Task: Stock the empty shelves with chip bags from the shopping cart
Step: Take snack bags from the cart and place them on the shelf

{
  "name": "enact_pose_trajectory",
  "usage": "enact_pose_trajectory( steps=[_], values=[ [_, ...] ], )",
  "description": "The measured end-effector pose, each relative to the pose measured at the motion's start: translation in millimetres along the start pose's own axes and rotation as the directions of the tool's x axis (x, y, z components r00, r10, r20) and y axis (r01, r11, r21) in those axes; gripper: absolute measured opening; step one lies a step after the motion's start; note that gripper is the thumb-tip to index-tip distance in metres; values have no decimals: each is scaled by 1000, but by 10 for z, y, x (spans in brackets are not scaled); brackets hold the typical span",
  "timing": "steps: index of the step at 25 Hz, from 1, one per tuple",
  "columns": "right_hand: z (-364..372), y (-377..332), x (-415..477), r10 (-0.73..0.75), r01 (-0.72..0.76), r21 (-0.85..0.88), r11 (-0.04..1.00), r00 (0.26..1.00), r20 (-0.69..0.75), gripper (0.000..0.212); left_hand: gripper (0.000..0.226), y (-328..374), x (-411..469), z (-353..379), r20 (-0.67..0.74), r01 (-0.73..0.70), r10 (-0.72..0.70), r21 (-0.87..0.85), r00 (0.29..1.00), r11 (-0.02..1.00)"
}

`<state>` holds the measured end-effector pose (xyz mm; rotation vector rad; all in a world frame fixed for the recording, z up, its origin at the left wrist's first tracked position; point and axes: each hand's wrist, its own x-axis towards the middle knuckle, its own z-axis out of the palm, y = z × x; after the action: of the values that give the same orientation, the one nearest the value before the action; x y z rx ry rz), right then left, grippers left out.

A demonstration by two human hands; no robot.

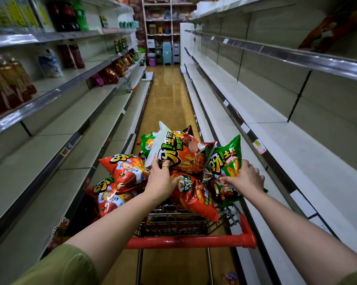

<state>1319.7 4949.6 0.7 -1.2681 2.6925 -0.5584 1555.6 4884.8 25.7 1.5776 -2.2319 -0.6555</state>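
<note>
Head view: two bare forearms reach forward over a cart handle into a heap of chip bags.
Left hand (162,177): its fingers curl over the lower edge of an orange-and-white foil chip bag (185,155) and hold it tilted up above the heap. A gold ring (165,166) shows on one finger.
Right hand (246,177): fingers and thumb pinch the lower part of a green foil chip bag (227,161), which stands upright at the heap's right edge.
Between the hands: the two held bags touch side to side. A red-orange foil chip bag (194,196) lies just below the left palm.
Just left of the left hand: two red foil chip bags (126,171) lie stacked, overhanging the cart's side.
Under both hands: a wire shopping cart with a red plastic handle (190,241) is piled high.
Right of the right hand: white metal shelves (276,128) rise in bare tiers. One blurred red packet (327,29) sits on an upper tier.
Far left of the left hand: grey shelves (60,145) are bare low down. Brown drink bottles (6,85) stand higher up.
Ahead of the hands: a glossy brown aisle floor (169,95).
</note>
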Motion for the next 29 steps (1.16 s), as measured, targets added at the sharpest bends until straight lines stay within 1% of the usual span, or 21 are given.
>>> enact_pose_trajectory(
  steps=[4, 7, 10, 12, 14, 16, 17, 19, 21, 22, 23, 24, 26, 27, 28, 29],
  values=[
    [-279, 103, 25, 42, -35, 75, 997, 995, -92, 89, 69, 7, -21, -50, -8, -2, 2, -8, 1000, 1000],
    [-457, 126, 40, 55, -33, 143, 989, 987, -152, 89, 68, 0, -16, -127, -56, -6, 5, -23, 998, 1000],
    [-537, -4, 85, 26, 16, 196, 980, 977, -213, 88, 69, -7, 49, -230, -125, -32, 27, -40, 992, 999],
    [-583, -158, 112, -13, 68, 217, 974, 969, -246, 87, 75, 4, 120, -302, -155, -39, 38, -5, 987, 999],
    [-603, -288, 147, -57, 115, 205, 972, 962, -268, 87, 76, 17, 211, -365, -169, -51, 51, 9, 984, 999],
    [-626, -374, 166, -102, 157, 175, 972, 952, -288, 85, 70, 20, 307, -421, -166, -41, 37, -22, 985, 999],
    [-649, -425, 205, -121, 176, 161, 971, 945, -303, 84, 66, 13, 387, -460, -169, -21, 12, -47, 986, 999],
    [-674, -518, 300, -147, 182, 94, 979, 944, -296, 85, 60, -34, 578, -543, -156, 60, -81, -138, 984, 989],
    [-649, -577, 407, -183, 180, -33, 983, 953, -240, 87, 61, -86, 734, -606, -134, 94, -120, -186, 984, 978],
    [-619, -594, 451, -199, 183, -96, 978, 959, -200, 87, 66, -92, 787, -620, -114, 83, -105, -180, 988, 980],
    [-577, -596, 479, -212, 189, -145, 971, 963, -166, 87, 73, -85, 818, -625, -79, 45, -59, -161, 995, 986],
    [-529, -588, 504, -221, 196, -171, 966, 965, -144, 88, 83, -62, 836, -610, -16, 4, -6, -129, 1000, 992],
    [-475, -581, 561, -214, 193, -165, 967, 970, -116, 91, 101, 45, 824, -542, 133, -70, 70, 0, 989, 998],
    [-477, -581, 588, -203, 187, -154, 970, 975, -95, 92, 97, 107, 815, -491, 191, -109, 94, 70, 977, 992],
    [-483, -578, 608, -194, 181, -150, 972, 978, -77, 93, 83, 165, 822, -425, 235, -140, 113, 99, 965, 985],
    [-484, -566, 625, -190, 178, -152, 972, 980, -67, 94, 68, 225, 821, -365, 264, -169, 145, 73, 954, 983]
  ],
)
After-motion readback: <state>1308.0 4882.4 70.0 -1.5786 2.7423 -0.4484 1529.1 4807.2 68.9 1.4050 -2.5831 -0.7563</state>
